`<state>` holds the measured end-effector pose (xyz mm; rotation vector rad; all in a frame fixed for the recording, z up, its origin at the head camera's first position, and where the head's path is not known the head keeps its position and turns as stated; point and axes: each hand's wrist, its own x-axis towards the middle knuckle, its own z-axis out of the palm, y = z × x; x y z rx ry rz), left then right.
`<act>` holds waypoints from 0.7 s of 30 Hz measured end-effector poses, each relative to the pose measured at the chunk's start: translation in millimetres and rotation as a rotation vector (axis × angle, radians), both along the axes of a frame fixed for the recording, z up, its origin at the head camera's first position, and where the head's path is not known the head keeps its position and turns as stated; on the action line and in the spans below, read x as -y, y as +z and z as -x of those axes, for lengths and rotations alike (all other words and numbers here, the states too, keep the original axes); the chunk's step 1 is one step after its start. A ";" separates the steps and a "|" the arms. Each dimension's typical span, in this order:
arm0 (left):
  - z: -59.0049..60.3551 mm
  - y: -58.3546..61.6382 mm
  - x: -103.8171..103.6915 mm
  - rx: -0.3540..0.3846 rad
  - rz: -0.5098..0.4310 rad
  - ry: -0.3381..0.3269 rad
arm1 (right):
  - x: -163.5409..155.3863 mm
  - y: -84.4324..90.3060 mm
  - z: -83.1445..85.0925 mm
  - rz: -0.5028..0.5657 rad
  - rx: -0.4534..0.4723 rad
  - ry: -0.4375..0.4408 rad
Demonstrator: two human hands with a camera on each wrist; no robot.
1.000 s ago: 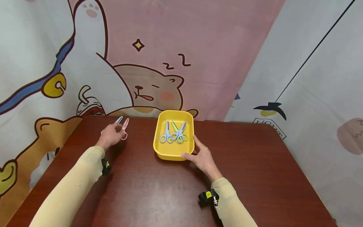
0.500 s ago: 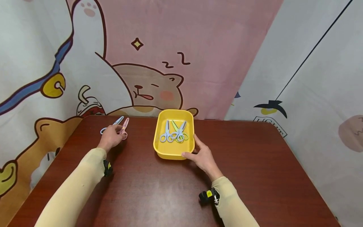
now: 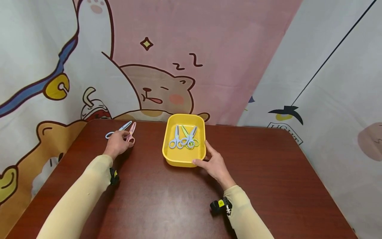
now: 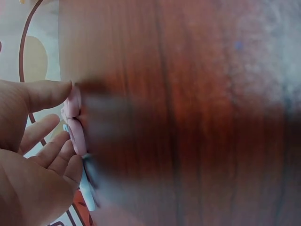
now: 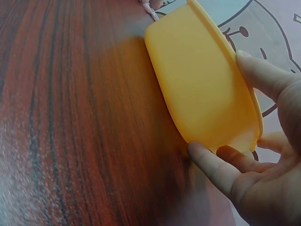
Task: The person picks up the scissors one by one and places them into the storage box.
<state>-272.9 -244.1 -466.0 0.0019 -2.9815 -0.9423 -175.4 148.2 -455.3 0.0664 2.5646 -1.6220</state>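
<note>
On the table [image 3: 155, 196], far left: left hand [image 3: 117, 143] pinches pink scissors [image 3: 132, 128] at the handles; long axis near-to-far, blades pointing away, tips slightly right. Light-blue scissors [image 3: 125, 125] just beside, slanting far-right. Right hand [image 3: 217, 167] grips yellow tray [image 3: 182, 156]. Head view shows three pairs of scissors [image 3: 189, 139] inside; right wrist view, fingers [image 5: 211, 165] against its outer side.

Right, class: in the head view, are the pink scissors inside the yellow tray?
No, the pink scissors are at the left hand, outside and left of the yellow tray.
</note>
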 end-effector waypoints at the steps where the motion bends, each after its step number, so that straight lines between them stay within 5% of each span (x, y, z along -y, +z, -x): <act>1: -0.1 -0.1 0.1 0.001 -0.001 0.000 | 0.0 0.1 0.0 0.004 0.002 0.001; 21: -1.9 -2.0 -1.6 0.038 -0.029 0.003 | 1.1 0.5 -0.3 -0.008 0.013 -0.005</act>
